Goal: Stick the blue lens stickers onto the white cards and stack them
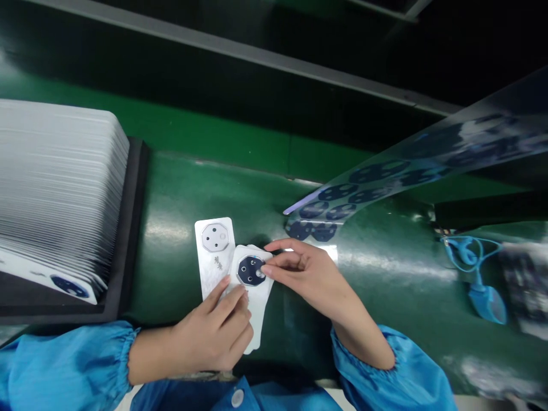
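Two groups of white panels lie on the green table in front of me. The left panel [209, 262] has a pale octagonal patch with small holes. Beside and partly over it is a small fanned stack of white panels [258, 305], whose top one bears a dark blue octagonal piece [250, 270]. My left hand [214, 328] rests on the panels, fingers curled, index fingertip on the left panel's edge. Thumb and index finger of my right hand [310, 274] are at the right edge of the dark piece; whether they pinch it is hard to tell.
A black tray [137, 188] at the left holds a long row of upright white panels [64, 171]. From the upper right hangs a clear strip with dark round pieces [342, 200]. A blue wrist strap with cord [488, 299] lies at the right.
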`<state>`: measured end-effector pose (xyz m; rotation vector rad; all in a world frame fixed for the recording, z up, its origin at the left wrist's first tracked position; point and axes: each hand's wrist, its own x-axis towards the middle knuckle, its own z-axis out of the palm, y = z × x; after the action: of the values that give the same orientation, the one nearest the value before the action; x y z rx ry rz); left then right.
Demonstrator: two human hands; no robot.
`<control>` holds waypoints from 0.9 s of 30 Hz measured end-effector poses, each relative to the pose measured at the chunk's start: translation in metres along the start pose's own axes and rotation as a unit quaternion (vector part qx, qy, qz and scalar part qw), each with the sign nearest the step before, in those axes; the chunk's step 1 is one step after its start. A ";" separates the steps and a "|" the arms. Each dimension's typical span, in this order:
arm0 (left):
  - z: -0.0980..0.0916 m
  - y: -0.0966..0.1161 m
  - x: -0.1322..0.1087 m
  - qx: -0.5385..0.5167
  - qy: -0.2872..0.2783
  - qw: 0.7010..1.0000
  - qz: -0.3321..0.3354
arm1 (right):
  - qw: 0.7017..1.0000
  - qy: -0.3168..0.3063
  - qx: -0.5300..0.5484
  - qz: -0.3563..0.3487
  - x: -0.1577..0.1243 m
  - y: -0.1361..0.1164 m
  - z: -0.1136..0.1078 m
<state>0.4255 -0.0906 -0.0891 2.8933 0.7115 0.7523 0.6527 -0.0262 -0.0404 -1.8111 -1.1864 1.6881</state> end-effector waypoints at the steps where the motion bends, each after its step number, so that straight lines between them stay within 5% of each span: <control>1: 0.000 0.000 0.000 -0.002 0.000 1.000 0.001 | 1.000 0.000 -0.001 0.000 0.000 0.000 0.000; 12: 0.000 -0.005 0.008 0.016 0.036 0.999 -0.038 | 0.999 0.021 -0.017 -0.019 0.001 -0.001 0.005; 17: 0.001 -0.010 0.012 0.009 -0.033 0.994 -0.102 | 0.986 0.075 -0.107 -0.108 -0.004 0.005 0.018; 22: 0.002 -0.012 0.012 0.014 -0.049 0.994 -0.097 | 0.883 0.193 -0.334 -0.268 -0.006 0.017 0.029; 25: 0.002 -0.011 0.012 0.022 -0.047 0.994 -0.093 | 0.811 0.260 -0.454 -0.261 -0.002 0.023 0.023; 27: 0.001 -0.011 0.012 0.025 -0.048 0.994 -0.092 | 0.809 0.268 -0.463 -0.246 0.001 0.025 0.020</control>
<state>0.4308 -0.0753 -0.0867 2.8324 0.9801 0.5780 0.6417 -0.0452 -0.0641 -1.9599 -2.1255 0.2040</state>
